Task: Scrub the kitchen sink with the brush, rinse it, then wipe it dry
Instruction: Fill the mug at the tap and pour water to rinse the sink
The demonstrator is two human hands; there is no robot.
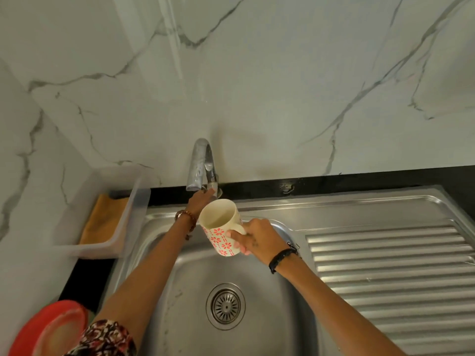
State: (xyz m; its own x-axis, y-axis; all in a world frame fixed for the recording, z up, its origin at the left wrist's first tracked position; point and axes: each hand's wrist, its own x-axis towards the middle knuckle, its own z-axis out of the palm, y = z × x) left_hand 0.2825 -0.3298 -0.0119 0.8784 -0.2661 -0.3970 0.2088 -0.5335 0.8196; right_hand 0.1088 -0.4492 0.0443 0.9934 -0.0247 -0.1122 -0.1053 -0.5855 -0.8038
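Note:
A stainless steel sink fills the lower middle, with a round drain strainer in its basin. A curved chrome tap stands at the back rim. My left hand reaches up to the tap's base and its fingers rest on the handle there. My right hand holds a cream mug with red flower patterns by its handle, upright under the spout. No water stream is visible. No brush is in view.
A ribbed steel draining board lies right of the basin. At the left, a clear plastic tray holds a folded orange cloth. A red lid sits at the bottom left. A marble wall rises behind.

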